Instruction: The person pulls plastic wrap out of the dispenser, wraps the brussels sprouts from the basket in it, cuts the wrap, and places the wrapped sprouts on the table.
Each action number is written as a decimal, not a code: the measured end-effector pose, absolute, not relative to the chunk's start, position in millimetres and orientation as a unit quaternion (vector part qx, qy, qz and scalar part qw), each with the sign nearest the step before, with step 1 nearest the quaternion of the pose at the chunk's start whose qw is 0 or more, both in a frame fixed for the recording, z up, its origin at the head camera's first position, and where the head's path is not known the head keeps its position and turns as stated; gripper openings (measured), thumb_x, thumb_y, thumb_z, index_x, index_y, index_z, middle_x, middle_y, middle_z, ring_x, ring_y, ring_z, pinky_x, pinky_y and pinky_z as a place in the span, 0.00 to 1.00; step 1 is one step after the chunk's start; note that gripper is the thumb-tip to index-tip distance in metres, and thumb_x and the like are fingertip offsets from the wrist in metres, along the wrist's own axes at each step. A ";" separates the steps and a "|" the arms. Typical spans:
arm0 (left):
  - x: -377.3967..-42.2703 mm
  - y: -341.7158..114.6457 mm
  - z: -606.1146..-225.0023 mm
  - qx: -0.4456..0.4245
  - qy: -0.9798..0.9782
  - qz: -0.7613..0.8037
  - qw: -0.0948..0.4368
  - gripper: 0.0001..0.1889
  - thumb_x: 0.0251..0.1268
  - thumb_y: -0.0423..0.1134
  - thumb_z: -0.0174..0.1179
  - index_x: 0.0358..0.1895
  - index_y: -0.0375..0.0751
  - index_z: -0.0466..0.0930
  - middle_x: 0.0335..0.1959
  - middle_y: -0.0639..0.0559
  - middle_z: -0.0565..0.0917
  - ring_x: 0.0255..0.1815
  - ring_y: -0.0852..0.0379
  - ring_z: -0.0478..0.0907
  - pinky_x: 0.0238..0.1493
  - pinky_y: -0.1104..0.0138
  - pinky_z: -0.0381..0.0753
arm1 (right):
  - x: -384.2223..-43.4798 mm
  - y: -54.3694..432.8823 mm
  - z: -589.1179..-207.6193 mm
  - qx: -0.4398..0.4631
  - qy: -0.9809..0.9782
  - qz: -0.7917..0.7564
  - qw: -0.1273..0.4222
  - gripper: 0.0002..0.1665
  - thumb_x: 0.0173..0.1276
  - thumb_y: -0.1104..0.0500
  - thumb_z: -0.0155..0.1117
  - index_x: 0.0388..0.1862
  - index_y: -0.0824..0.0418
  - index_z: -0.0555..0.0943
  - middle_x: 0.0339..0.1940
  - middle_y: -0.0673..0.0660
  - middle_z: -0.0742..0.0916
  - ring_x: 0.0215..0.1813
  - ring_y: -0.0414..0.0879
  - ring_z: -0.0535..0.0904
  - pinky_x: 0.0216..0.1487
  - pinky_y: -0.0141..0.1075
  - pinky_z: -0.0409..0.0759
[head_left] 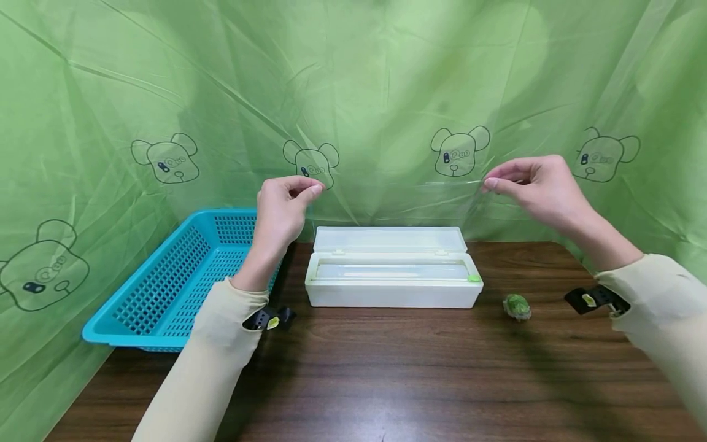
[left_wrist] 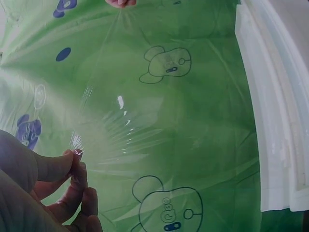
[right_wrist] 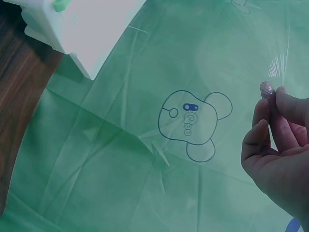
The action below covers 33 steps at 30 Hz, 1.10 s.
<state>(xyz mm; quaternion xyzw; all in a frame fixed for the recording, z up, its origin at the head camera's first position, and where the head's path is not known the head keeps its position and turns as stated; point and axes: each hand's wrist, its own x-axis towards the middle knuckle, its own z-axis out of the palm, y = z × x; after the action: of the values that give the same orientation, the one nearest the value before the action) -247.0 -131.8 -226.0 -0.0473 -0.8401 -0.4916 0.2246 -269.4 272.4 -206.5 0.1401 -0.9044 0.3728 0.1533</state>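
Observation:
A sheet of clear plastic wrap (left_wrist: 120, 104) is stretched between my two hands, above and behind the white wrap dispenser box (head_left: 393, 293). Thumb and fingertips of my left hand (head_left: 283, 205) pinch one corner, where the film gathers in fine creases. My right hand (head_left: 544, 187) pinches the other corner the same way, as the right wrist view shows. The box lies on the table with its lid (head_left: 390, 239) tipped back, and a green slider (head_left: 474, 278) sits at its right end. In the head view the film is barely visible against the green backdrop.
A blue slotted basket (head_left: 138, 331) stands on the left, beyond my left forearm. Right of the box lies a small green item (head_left: 517, 307) that looks wrapped in film. The brown wooden table (head_left: 397, 374) ends at a green curtain (head_left: 375, 80) printed with bear heads.

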 end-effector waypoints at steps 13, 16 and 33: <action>-240.0 -132.5 -213.2 -0.059 -0.842 -0.485 0.230 0.09 0.76 0.39 0.67 0.48 0.39 0.92 0.43 0.49 0.88 0.40 0.54 0.74 0.41 0.64 0.71 | -257.9 276.8 -195.4 0.131 -0.902 0.376 0.165 0.18 0.73 0.47 0.74 0.53 0.57 0.91 0.37 0.41 0.92 0.40 0.37 0.84 0.36 0.29 0.76; -237.0 -132.8 -210.0 -0.065 -0.841 -0.486 0.231 0.09 0.76 0.39 0.67 0.48 0.38 0.92 0.45 0.49 0.89 0.41 0.55 0.75 0.42 0.64 0.72 | -254.4 277.3 -193.3 0.133 -0.901 0.378 0.168 0.18 0.72 0.47 0.74 0.52 0.57 0.91 0.37 0.42 0.92 0.40 0.37 0.84 0.36 0.29 0.75; -222.1 -132.9 -194.8 -0.077 -0.838 -0.487 0.234 0.09 0.75 0.39 0.68 0.48 0.39 0.92 0.47 0.49 0.88 0.48 0.55 0.77 0.47 0.62 0.73 | -238.3 279.2 -182.0 0.147 -0.887 0.396 0.185 0.18 0.71 0.48 0.75 0.50 0.59 0.91 0.37 0.44 0.93 0.39 0.36 0.86 0.34 0.27 0.75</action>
<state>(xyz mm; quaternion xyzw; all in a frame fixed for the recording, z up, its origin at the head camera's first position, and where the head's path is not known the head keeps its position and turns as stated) -222.1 -132.9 -194.8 -0.0769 -0.8382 -0.4866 0.2338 -238.3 279.2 -182.0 0.1470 -0.8872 0.3963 0.1848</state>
